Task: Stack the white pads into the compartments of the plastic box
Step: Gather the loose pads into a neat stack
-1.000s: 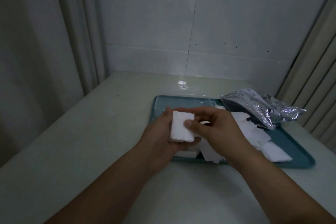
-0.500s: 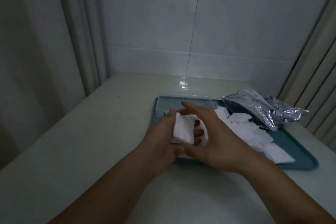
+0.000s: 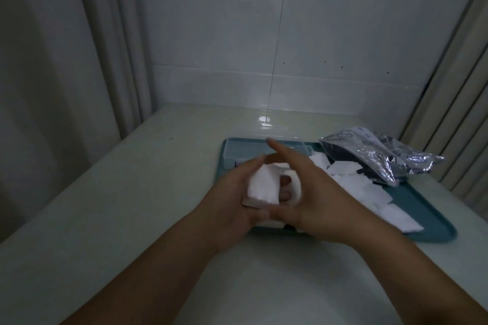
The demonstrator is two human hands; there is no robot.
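While left hand (image 3: 232,200) grips pad stack (image 3: 264,185) | right hand (image 3: 324,192) open, touching stack's right side

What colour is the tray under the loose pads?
Teal, a dark blue-green; the tray shows in the head view, the only one.

Left hand (image 3: 232,200) gripping a stack of white pads (image 3: 264,185) at centre, fingers curled round its far side. Right hand (image 3: 317,192) just beside at 3 o'clock, index finger straight toward 12, thumb against the left hand. Loose pads (image 3: 369,192) strewn on a teal tray (image 3: 435,229) at 3 o'clock. Silver foil bag (image 3: 380,158) at 2 o'clock. Clear box (image 3: 237,150) at the tray's far left, partly hidden. All on a pale counter (image 3: 132,206).
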